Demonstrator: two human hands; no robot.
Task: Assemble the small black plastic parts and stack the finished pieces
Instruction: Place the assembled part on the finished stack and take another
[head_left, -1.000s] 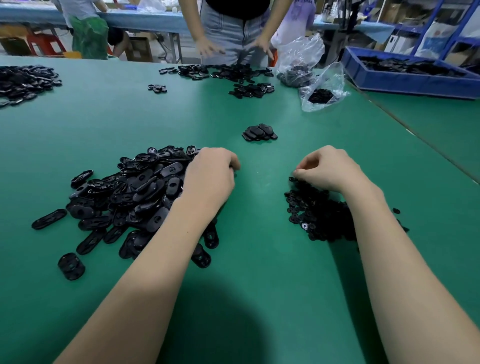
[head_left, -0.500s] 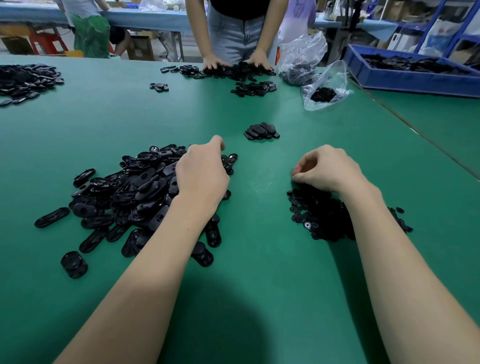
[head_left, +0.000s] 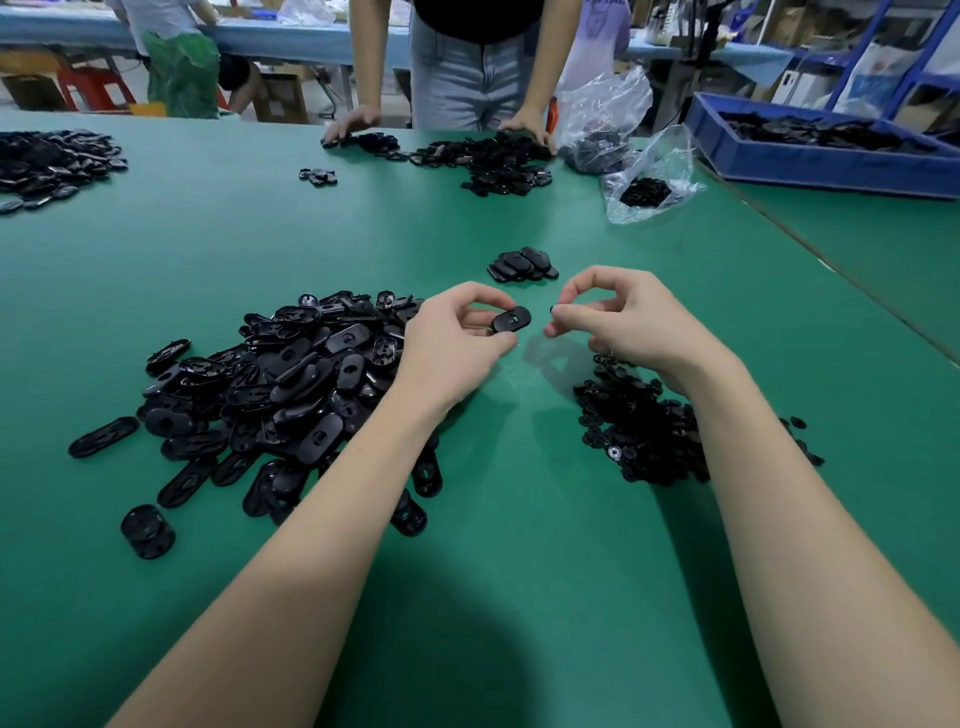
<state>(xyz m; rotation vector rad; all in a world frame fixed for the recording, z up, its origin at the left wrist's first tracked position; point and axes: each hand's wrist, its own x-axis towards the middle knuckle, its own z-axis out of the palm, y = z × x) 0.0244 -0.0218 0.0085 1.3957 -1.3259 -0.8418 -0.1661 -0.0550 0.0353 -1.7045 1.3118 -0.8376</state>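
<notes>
Left hand (head_left: 457, 338) pinches an oval plate (head_left: 511, 318) by its rim; right hand (head_left: 618, 317) pinches a tiny insert (head_left: 552, 310). Both look light, stiff, probably slippery: edge grip suits.

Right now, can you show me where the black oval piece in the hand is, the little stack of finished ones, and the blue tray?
oval piece (head_left: 511, 319), head view, on its flat face.
finished stack (head_left: 522, 265), head view, on a top piece.
blue tray (head_left: 831, 165), head view, on its front wall.

Black oval part (head_left: 511, 318), held aloft
</notes>
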